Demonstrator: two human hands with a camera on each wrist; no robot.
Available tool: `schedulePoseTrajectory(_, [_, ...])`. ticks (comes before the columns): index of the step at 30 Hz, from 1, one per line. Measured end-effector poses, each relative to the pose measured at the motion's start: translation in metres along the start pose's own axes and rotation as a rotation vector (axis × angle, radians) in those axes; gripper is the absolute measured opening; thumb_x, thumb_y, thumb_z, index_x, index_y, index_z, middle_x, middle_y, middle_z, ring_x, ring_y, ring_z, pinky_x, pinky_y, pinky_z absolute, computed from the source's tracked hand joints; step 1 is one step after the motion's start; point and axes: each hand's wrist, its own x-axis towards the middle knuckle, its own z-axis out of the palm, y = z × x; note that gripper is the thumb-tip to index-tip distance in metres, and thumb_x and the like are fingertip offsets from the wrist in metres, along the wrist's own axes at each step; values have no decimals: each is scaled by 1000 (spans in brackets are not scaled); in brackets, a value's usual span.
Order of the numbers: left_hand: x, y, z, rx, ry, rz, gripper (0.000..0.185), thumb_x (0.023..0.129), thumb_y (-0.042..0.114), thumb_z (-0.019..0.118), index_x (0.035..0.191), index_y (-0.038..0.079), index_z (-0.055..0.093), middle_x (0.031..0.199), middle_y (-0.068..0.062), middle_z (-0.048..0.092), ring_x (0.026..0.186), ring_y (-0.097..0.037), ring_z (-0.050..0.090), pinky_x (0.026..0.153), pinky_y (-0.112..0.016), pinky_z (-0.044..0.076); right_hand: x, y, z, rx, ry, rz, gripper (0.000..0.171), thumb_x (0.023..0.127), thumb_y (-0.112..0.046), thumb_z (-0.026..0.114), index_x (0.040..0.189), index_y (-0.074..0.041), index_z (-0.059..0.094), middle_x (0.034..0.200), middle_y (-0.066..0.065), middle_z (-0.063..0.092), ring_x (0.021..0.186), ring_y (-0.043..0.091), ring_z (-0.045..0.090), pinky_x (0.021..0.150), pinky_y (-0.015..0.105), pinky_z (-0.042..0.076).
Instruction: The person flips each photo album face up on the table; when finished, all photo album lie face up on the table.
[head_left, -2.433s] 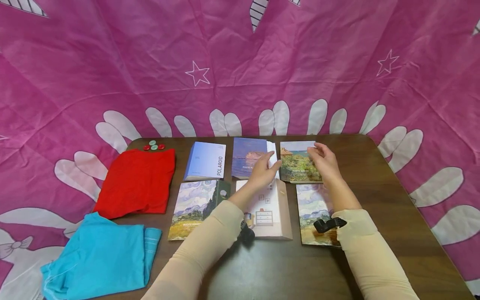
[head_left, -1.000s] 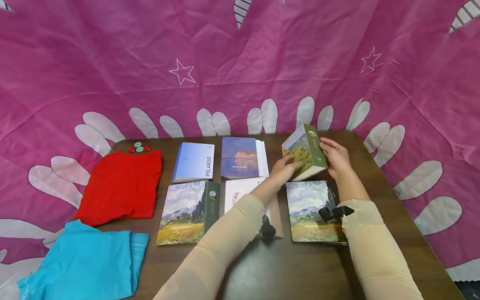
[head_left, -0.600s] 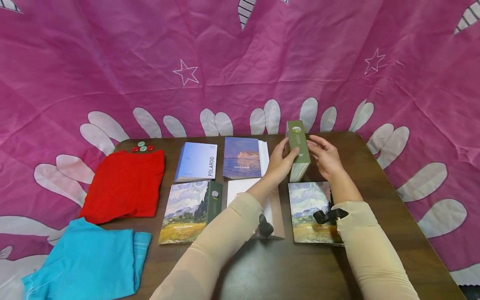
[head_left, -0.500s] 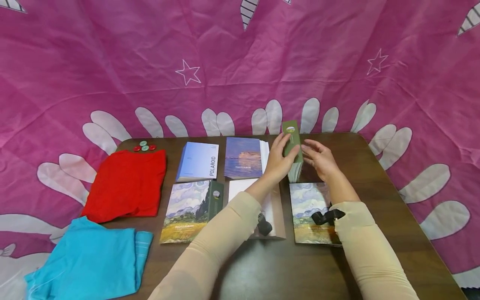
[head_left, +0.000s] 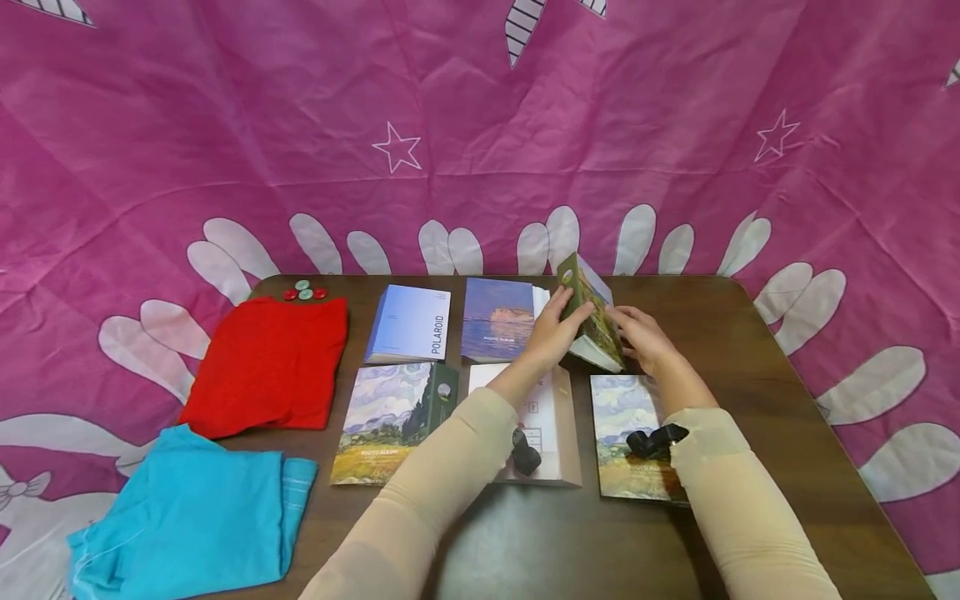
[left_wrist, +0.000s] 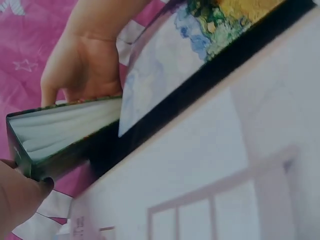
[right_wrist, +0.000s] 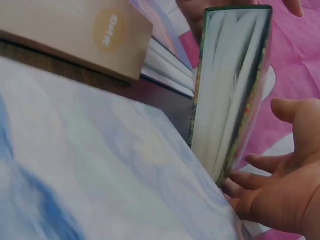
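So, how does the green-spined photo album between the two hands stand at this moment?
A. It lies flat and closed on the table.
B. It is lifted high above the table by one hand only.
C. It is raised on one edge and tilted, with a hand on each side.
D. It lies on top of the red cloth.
C: the photo album stands tilted on its edge, the left hand on its spine side and the right hand on the other.

A dark brown wooden table (head_left: 765,350) stands before a wrinkled pink cloth (head_left: 225,125). The cloth bears white stars and petal shapes.
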Motion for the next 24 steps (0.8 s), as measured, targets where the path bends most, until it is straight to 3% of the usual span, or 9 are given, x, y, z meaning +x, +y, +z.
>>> schedulePoseTrajectory(7, [5, -11, 10, 10, -54, -117, 75, 101, 58, 43, 160, 15, 31, 167, -2, 26, 153, -23, 21, 123, -47, 21, -9, 2, -21, -35, 60, 21, 75, 105, -50, 44, 161, -7, 18, 169, 13, 4, 152, 43, 8, 117, 64, 22])
schedulePoseTrajectory(11, [10, -11, 17, -41, -120, -163, 77, 101, 59, 41, 160, 10, 31, 165, -4, 29, 152, -24, 23, 123, -46, 20, -12, 6, -34, -111, 90, 23, 77, 104, -53, 44, 159, -5, 20, 168, 17, 8, 151, 44, 13, 115, 66, 24])
schedulePoseTrajectory(17, [9, -6, 26, -48, -220, -190, 88, 97, 64, 48, 162, 11, 22, 168, -4, 22, 153, -28, 20, 122, -53, 20, -18, 10, -44, -250, 140, 14, 87, 100, -63, 44, 160, -4, 21, 165, 23, 14, 148, 47, 18, 113, 71, 24])
schedulePoseTrajectory(20, [8, -8, 25, -12, -206, -184, 87, 97, 63, 48, 162, 11, 22, 167, -4, 23, 152, -29, 23, 121, -53, 23, -21, 12, -47, -297, 117, 11, 87, 101, -62, 43, 160, -2, 19, 165, 26, 14, 148, 48, 18, 114, 68, 27])
schedulePoseTrajectory(24, [6, -10, 17, 94, -163, -114, 84, 99, 64, 46, 161, 12, 26, 164, -7, 31, 149, -30, 32, 118, -51, 32, -26, 12, -50, -343, 120, -10, 86, 102, -60, 44, 160, 0, 19, 163, 29, 18, 147, 49, 22, 113, 66, 29])
